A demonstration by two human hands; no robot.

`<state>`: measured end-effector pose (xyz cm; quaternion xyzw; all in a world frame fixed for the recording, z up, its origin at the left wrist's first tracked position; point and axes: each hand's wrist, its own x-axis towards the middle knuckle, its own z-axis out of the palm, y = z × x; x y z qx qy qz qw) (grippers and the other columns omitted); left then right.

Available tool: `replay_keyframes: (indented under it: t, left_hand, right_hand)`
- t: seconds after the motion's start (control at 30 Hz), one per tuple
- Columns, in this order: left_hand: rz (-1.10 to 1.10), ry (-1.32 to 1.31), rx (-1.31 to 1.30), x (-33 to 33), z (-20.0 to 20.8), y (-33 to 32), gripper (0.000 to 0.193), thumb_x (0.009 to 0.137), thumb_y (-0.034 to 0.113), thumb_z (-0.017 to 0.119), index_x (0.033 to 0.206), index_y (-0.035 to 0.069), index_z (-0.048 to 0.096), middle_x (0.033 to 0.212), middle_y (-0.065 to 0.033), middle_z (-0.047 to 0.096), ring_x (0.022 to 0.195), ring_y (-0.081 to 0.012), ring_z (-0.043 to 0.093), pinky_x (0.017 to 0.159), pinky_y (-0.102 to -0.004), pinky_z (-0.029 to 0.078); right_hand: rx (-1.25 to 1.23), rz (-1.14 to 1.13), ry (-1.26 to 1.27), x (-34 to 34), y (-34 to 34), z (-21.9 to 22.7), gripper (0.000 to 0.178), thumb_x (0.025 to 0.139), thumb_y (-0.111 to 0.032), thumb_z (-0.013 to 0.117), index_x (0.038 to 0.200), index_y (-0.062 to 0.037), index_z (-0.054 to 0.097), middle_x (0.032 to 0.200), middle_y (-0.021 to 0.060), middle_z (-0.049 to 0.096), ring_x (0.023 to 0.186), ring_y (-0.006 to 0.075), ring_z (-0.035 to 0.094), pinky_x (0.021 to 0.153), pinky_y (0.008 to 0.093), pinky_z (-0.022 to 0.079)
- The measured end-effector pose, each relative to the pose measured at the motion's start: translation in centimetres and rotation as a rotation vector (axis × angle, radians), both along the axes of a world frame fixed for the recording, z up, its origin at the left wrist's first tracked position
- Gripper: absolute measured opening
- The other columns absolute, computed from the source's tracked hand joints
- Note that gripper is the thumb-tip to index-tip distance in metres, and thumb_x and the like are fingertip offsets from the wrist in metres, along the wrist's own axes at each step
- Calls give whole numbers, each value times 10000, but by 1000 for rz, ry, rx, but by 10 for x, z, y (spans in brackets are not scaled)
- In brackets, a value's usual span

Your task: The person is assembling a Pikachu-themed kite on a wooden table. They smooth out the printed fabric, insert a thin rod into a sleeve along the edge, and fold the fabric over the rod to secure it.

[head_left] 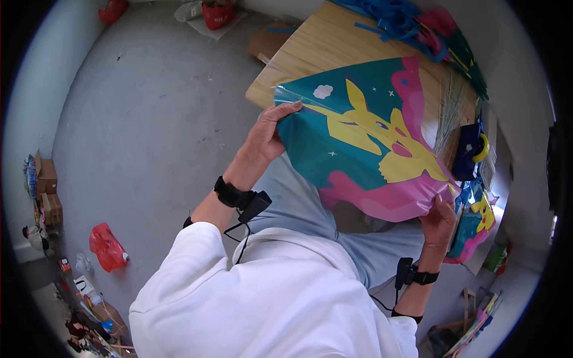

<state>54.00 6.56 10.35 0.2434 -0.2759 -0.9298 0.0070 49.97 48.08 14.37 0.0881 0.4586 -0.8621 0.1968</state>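
Head view: the kite (364,140) covers most of the near half of the wooden table (322,48); the table's near edge and the person's lap under it are mostly hidden. Left hand (267,136) has its fingertips curled over the kite's left edge, thumb side behind the sheet, so the pinch itself is hard to make out. Right hand (439,222) clamps the lower right corner, fingers partly behind the film. Kite's long axis runs from its upper left corner, off the table's near-left corner, down to the lower right corner at the right hand; sheet tilted, printed face up. Looks: glossy plastic film, teal field, yellow cartoon animal, pink wavy border, small white cloud and stars. Dark blue pouch (467,150) with a yellow ring sits at the table's right edge, partly cut off by the kite. More kites (474,230) lie just past the right hand, detail unclear.
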Motion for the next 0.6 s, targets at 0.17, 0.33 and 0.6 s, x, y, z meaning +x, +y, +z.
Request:
replay_keyframes:
  t: [0.17, 0.33, 0.6]
  left_hand:
    - [-54, 185, 44, 2, 19, 9, 191, 861, 117, 761, 996, -2, 697, 896, -87, 732, 774, -172, 721, 727, -310, 603]
    - [10, 185, 68, -13, 41, 28, 163, 853, 117, 778, 954, 15, 701, 878, -93, 735, 755, -167, 724, 702, -308, 608]
    - [-26, 211, 45, -27, 61, 69, 191, 873, 153, 777, 980, 43, 663, 906, -61, 716, 804, -140, 707, 754, -314, 604]
  right_hand:
    - [71, -102, -14, -6, 15, -3, 480, 917, -69, 650, 1369, -9, 501, 1241, 145, 659, 1151, 277, 649, 940, 452, 550]
    - [367, -155, -170, -7, 36, -13, 524, 918, -251, 722, 1345, -11, 536, 1183, 133, 665, 1097, 276, 657, 927, 441, 543]
    - [1544, -51, 1296, 16, -120, 73, 692, 763, -136, 793, 1403, -87, 537, 1280, 127, 592, 1216, 318, 523, 1080, 489, 381]
